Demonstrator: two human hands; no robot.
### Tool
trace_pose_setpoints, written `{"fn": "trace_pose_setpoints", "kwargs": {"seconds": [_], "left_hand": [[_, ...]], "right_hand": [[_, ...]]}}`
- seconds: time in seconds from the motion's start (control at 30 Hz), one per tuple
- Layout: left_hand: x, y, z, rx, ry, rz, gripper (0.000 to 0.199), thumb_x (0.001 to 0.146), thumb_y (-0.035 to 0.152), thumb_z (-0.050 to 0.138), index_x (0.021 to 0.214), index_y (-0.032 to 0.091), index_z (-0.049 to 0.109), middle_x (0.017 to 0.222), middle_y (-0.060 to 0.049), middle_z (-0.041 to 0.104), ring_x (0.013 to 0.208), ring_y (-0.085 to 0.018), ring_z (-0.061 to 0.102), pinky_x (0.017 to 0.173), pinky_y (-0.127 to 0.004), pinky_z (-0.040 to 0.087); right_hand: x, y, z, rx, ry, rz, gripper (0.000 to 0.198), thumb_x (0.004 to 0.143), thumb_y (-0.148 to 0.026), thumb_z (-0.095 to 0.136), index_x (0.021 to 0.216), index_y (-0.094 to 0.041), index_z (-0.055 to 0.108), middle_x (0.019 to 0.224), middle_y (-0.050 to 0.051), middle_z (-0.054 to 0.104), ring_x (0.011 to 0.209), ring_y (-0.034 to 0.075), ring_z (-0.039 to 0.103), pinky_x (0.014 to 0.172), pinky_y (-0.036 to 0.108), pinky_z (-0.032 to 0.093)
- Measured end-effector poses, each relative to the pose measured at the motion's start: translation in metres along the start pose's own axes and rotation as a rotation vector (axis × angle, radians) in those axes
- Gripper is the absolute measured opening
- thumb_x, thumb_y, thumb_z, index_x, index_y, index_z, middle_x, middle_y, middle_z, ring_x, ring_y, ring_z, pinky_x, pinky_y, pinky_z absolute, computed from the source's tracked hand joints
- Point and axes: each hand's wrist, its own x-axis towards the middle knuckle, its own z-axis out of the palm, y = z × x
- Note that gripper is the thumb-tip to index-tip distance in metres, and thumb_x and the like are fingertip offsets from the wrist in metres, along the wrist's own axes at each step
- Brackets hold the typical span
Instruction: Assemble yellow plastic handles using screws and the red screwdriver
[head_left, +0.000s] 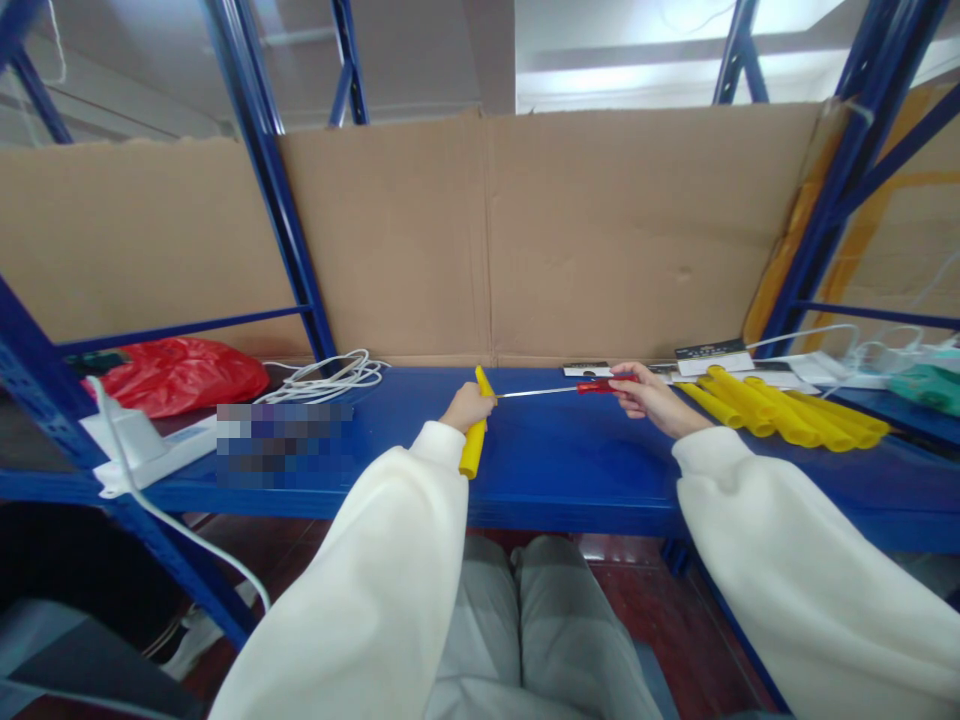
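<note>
My left hand is closed around a yellow tube, which stands at a slant above the blue shelf. In my right hand is a screwdriver with a red handle, its fingers wrapped about the grip. The long metal shaft points left and meets my left hand at the side of the tube. Whatever the tip touches there is too small to make out. Several more yellow tubes lie side by side on the shelf, right of my right hand.
Left on the shelf are a red plastic bag, coiled white cable and a white power strip. A cardboard panel stands behind, between blue metal posts. Dark cards and cables lie at the back right.
</note>
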Motion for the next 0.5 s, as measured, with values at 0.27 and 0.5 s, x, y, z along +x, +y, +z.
{"fn": "trace_pose_setpoints", "kwargs": {"seconds": [0.27,0.5], "left_hand": [[-0.0014,0.0014,-0.0003,0.022,-0.018,0.009,0.012,0.085,0.004,0.054,0.080,0.009,0.064,0.046,0.004,0.048,0.038,-0.013,0.050,0.050,-0.024,0.043],[-0.0002,0.0008,0.0003,0.024,-0.019,0.011,0.010,0.086,0.007,0.056,0.085,0.007,0.065,0.046,0.003,0.048,0.040,-0.015,0.052,0.051,-0.026,0.044]], "right_hand": [[0.0018,-0.0005,0.0010,-0.070,0.047,-0.026,0.047,0.076,-0.060,0.079,0.079,-0.020,0.053,0.048,-0.005,0.050,0.037,0.005,0.034,0.035,0.017,0.020],[-0.0007,-0.0015,0.0026,-0.155,0.101,0.058,0.042,0.089,-0.056,0.067,0.074,-0.020,0.051,0.045,0.000,0.054,0.033,0.007,0.039,0.033,0.019,0.024]]}}
